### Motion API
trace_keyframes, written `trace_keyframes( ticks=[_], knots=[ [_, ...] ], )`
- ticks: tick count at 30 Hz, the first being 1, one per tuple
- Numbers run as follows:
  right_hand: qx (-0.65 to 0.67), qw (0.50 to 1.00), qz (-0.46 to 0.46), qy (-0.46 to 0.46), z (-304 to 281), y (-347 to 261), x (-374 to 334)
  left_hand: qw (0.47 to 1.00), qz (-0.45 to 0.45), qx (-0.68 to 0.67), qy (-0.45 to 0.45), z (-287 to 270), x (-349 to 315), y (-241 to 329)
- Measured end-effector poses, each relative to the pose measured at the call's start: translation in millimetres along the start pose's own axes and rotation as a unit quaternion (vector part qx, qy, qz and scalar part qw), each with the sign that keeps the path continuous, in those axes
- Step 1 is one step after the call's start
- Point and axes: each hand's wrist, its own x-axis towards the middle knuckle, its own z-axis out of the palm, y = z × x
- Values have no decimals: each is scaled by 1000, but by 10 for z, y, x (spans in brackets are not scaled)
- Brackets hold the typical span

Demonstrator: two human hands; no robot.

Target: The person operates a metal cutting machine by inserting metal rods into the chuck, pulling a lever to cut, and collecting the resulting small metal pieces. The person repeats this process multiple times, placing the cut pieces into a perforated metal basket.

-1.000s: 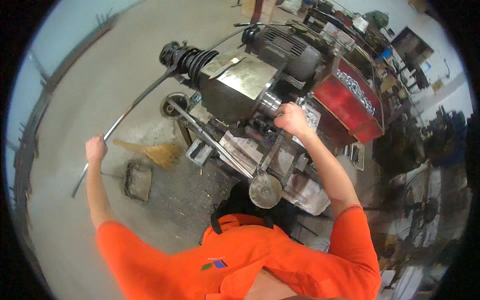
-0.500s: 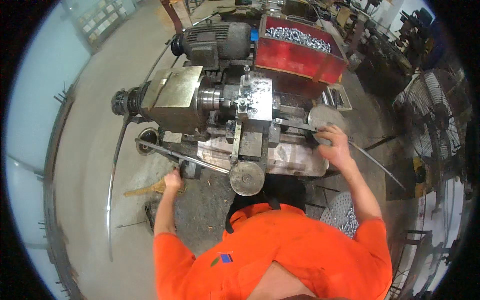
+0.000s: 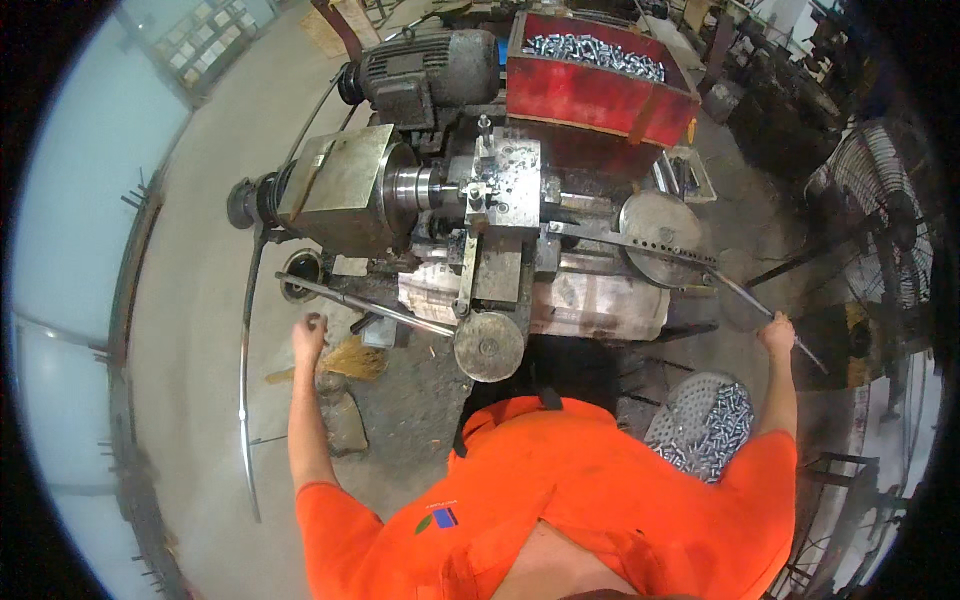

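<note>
Shifted outward, my right hand [image 3: 776,334] wraps the lever rod [image 3: 740,291] at three o'clock, which a loose grip could let slip; my half-curled left hand [image 3: 309,338], at nine, holds I can't tell what.

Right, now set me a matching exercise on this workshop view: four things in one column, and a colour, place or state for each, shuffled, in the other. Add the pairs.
1. Right hand
2. Red box
3. Broom
4. Shirt

A. Holding small metal parts
B. Orange
C. Closed around a metal lever
D. Partly behind the left forearm

Pairs: 1-C, 2-A, 3-D, 4-B
</note>
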Motion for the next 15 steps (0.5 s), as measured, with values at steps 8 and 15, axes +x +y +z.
trace_keyframes(
  ticks=[8, 15],
  knots=[
    [60, 996, -58, 40, 562, 13, -1224, 953, -99, -286, 26, 169, 16, 817],
    [538, 835, -5, -114, 399, -909, -2702, 945, -74, -304, 96, 485, 190, 781]
  ],
)
